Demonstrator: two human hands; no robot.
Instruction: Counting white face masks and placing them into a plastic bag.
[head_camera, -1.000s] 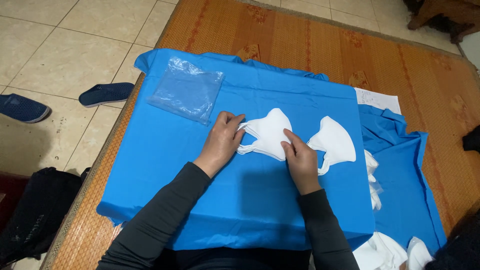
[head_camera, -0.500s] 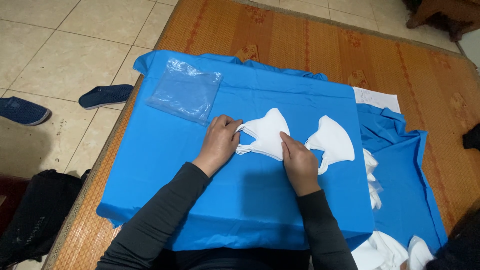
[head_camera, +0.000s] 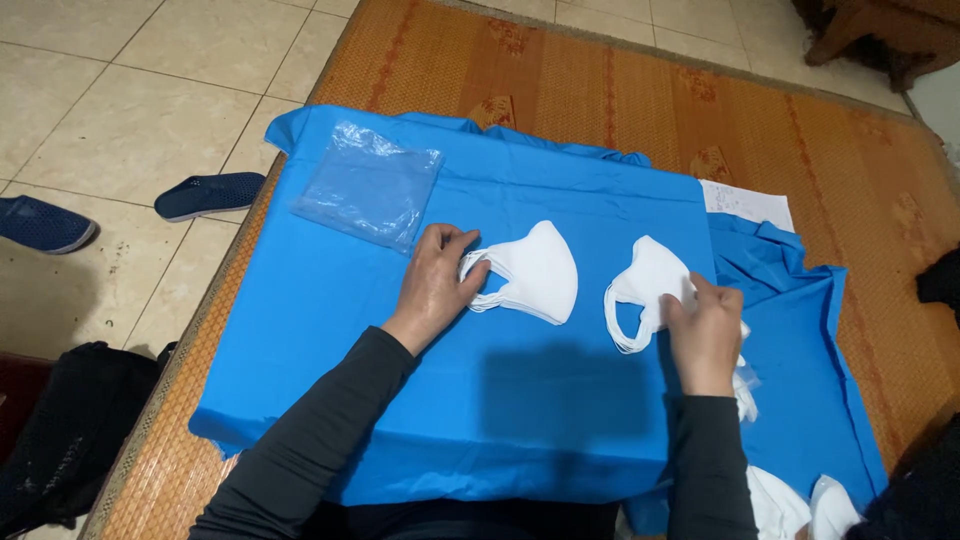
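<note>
Surface: blue cloth (head_camera: 400, 400) spread over a woven mat (head_camera: 620, 90), with tiled floor (head_camera: 100, 100) on the left side.

Left hand: our left hand (head_camera: 435, 280) lies flat on the cloth, fingers half curled. The fingertips press on the ear loops of the left mask stack (head_camera: 535, 272). We see pressing more than a closed grip.

Right hand: our right hand (head_camera: 705, 335) is curled around the lower right edge of the right mask (head_camera: 650, 285). Thumb and fingers seem to pinch it, but the contact is partly hidden, so we cannot tell how firm the hold is.

Key relation: the left stack lies just right of the left hand, touching it. Its long axis runs left to right, loops toward the hand and rounded nose side away. The right mask lies up and left of the right hand, loops hanging toward us. Each hand is nearer to its own mask, and the two masks are apart, with bare cloth between them.

Further out, left: a clear plastic bag (head_camera: 368, 185) lies flat on the cloth, just beyond the left hand and not touching it.

Further out, right: more white masks (head_camera: 790, 505) lie at the lower right edge, and a white paper (head_camera: 745, 203) shows under the cloth's far corner.

Floor: two dark shoes (head_camera: 205, 193) and a black bag (head_camera: 60, 430).
</note>
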